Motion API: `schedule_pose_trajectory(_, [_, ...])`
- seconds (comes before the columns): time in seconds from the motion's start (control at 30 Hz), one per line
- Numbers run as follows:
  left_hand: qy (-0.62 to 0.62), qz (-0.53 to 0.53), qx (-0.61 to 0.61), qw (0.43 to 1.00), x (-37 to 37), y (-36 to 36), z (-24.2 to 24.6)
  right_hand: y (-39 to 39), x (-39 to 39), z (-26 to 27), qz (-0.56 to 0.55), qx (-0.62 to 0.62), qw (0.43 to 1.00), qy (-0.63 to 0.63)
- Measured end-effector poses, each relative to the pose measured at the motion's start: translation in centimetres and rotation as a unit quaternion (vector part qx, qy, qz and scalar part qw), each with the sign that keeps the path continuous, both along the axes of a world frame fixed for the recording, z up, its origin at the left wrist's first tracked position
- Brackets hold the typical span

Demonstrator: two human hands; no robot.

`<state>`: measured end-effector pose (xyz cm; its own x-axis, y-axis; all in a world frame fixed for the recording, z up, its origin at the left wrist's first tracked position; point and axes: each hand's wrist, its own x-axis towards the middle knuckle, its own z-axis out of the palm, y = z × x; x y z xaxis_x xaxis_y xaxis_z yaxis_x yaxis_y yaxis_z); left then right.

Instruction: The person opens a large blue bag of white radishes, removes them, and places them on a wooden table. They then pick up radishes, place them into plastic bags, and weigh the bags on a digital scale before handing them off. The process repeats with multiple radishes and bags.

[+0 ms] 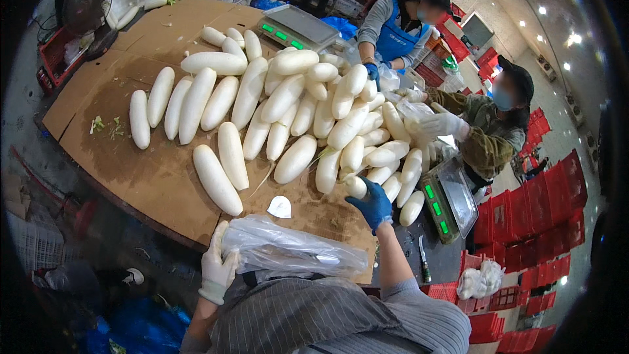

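My left hand (217,263), in a white glove, grips the left end of a clear plastic bag (295,246) lying along the near table edge. A blue glove covers my right hand (372,205), its fingers around the near end of a white radish (356,187) at the pile's near side. Many more white radishes (295,160) are heaped across the table's middle, and several lie side by side toward the left. A white paper scrap (279,207) rests on the cardboard just beyond the bag.
Cardboard (147,177) covers the table. A knife (423,255) lies right of my right hand, near a digital scale (449,199); another scale (298,27) stands at the far side. Two co-workers in masks (398,34) (496,123) stand across the pile. Red crates (535,206) are stacked at right.
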<state>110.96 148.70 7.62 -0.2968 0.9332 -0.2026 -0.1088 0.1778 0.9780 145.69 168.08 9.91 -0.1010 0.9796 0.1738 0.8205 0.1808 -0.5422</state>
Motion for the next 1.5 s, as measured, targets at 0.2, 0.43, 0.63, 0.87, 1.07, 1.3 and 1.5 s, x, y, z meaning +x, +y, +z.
schedule_pose_trajectory(0.2, [0.172, 0.017, -0.019, 0.985, 0.3, 2.9, 1.2, 0.6, 3.0, -2.7, -0.085, 0.077, 0.993, -0.033])
schedule_pose_trajectory(0.43, [0.292, -0.043, -0.063, 0.953, 0.1, 4.1, 1.2, 7.8, -10.6, 1.2, 0.166, -0.007, 0.949, 0.267])
schedule_pose_trajectory(0.63, [0.23, -0.016, -0.056, 0.972, 0.2, 2.4, 0.2, 16.6, -33.0, -0.5, 0.241, -0.248, 0.871, 0.348])
schedule_pose_trajectory(0.87, [0.261, 0.023, -0.045, 0.964, -1.2, -0.2, 0.9, 23.6, -45.9, -4.4, 0.107, -0.152, 0.978, 0.099])
schedule_pose_trajectory(1.07, [0.314, 0.06, -0.017, 0.947, -2.0, 0.3, 1.1, 15.0, -36.2, 0.0, 0.261, -0.105, 0.812, 0.512])
schedule_pose_trajectory(1.3, [0.394, -0.012, -0.017, 0.919, -2.4, 3.4, 1.8, 5.0, -18.7, 10.7, 0.352, -0.213, 0.652, 0.637])
schedule_pose_trajectory(1.5, [0.08, -0.085, -0.042, 0.992, -1.9, 5.4, 5.0, -4.0, -15.0, 10.3, 0.568, -0.319, 0.674, 0.349])
